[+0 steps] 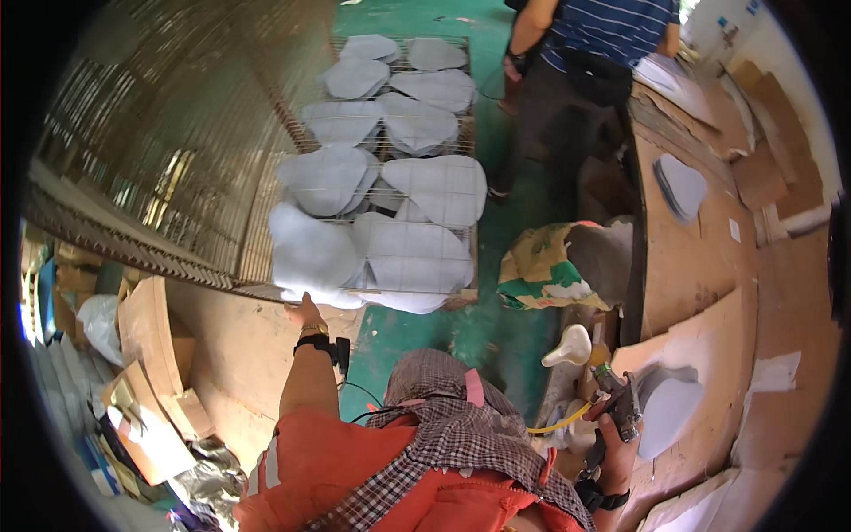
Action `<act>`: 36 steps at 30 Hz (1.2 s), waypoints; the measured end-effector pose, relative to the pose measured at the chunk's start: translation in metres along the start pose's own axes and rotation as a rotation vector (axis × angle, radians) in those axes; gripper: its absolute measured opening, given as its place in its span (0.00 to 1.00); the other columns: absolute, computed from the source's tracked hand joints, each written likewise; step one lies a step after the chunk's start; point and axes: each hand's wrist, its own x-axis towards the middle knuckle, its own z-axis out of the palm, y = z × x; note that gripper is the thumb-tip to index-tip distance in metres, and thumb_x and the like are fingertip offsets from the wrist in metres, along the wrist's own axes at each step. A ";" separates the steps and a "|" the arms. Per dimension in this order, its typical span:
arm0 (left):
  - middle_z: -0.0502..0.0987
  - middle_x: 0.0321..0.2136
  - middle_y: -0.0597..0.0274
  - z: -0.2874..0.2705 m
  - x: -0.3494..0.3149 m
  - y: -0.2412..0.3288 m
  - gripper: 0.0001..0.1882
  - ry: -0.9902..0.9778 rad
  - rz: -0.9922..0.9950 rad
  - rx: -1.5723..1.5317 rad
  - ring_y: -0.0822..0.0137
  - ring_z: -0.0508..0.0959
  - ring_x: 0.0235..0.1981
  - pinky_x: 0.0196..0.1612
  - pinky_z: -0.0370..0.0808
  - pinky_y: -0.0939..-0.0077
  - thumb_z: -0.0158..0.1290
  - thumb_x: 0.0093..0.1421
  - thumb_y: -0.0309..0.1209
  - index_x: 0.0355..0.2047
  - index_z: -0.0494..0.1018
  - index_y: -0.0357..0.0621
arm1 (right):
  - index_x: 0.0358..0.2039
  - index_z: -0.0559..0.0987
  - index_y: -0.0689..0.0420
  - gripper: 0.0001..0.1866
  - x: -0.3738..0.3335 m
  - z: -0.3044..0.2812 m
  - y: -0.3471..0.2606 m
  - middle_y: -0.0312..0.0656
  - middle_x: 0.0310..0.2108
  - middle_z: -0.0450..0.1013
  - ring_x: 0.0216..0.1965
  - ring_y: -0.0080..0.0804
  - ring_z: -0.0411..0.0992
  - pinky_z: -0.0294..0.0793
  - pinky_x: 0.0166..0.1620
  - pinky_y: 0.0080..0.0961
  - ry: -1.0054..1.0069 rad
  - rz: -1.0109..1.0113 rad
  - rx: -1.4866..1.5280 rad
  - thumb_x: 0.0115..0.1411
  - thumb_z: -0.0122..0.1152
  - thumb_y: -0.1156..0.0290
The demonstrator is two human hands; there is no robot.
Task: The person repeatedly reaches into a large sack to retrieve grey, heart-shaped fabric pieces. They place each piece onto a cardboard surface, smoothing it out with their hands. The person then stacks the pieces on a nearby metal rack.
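My left hand (304, 310) reaches out to the front edge of a wire rack shelf (425, 232) and touches a pale grey flat piece (312, 253) lying at its near left corner. Several more grey pieces of the same rounded shape cover the rack. My right hand (613, 436) grips a spray gun (620, 401) with a yellow hose, held low at the right beside a grey piece (667, 410) that lies on a cardboard-covered table (709, 266).
Another person in a striped shirt (603, 35) stands at the far end of the rack. A full sack (554, 266) sits on the green floor between rack and table. Cardboard sheets and boxes (146, 355) pile at the left. A second grey stack (681, 186) rests on the table.
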 end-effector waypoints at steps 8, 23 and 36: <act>0.78 0.39 0.56 0.133 -0.251 0.084 0.11 -0.991 0.514 0.003 0.62 0.76 0.41 0.49 0.71 0.70 0.47 0.64 0.28 0.40 0.75 0.36 | 0.50 0.70 0.63 0.18 -0.079 -0.075 0.022 0.38 0.35 0.73 0.36 0.27 0.72 0.73 0.44 0.27 0.482 -0.023 0.021 0.60 0.56 0.73; 0.79 0.36 0.61 0.126 -0.591 0.065 0.14 -1.884 0.702 0.092 0.71 0.75 0.38 0.43 0.71 0.77 0.44 0.66 0.31 0.41 0.76 0.33 | 0.50 0.70 0.63 0.23 -0.193 -0.088 0.047 0.38 0.29 0.74 0.30 0.25 0.73 0.72 0.38 0.22 1.230 0.005 0.185 0.58 0.63 0.66; 0.78 0.42 0.53 0.127 -0.616 0.042 0.14 -1.961 0.854 0.236 0.66 0.78 0.43 0.49 0.73 0.75 0.46 0.60 0.20 0.46 0.73 0.31 | 0.59 0.65 0.64 0.30 -0.189 -0.090 0.042 0.40 0.31 0.75 0.31 0.25 0.73 0.71 0.38 0.22 1.100 0.007 0.249 0.57 0.62 0.70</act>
